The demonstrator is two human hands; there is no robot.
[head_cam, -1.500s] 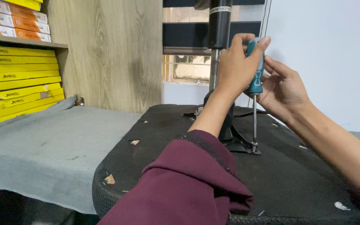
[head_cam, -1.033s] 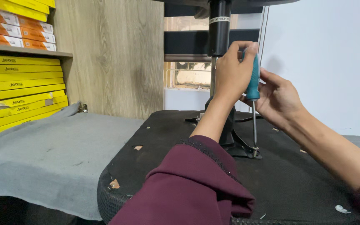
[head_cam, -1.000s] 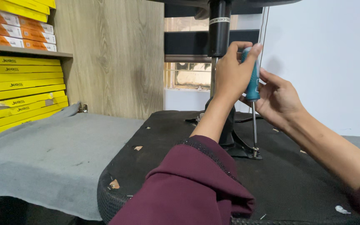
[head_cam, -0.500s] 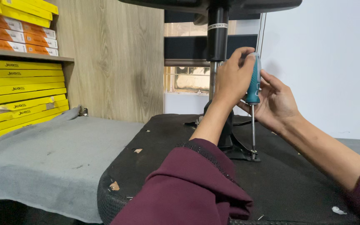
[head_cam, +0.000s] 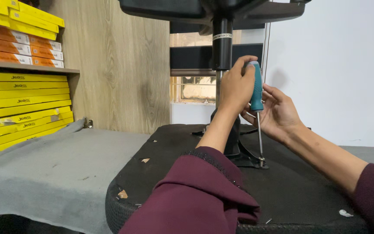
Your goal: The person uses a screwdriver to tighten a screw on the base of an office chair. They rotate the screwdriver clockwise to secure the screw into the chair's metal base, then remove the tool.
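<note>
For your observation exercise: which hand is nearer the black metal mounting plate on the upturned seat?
Right. The right hand steadies the shaft just above the plate; the left hand grips the teal screwdriver handle higher up.

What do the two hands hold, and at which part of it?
The left hand grips the teal handle of an upright screwdriver. The right hand cups the handle's lower end, near the metal shaft.

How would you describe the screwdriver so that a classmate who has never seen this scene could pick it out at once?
Start at the black upturned chair seat lying on the grey cloth, with its metal column rising upward. Right of that column stands the screwdriver, upright, tip down on the black mounting plate. The left hand grips its teal handle, the right hand is beside it; nothing else there is teal.
</note>
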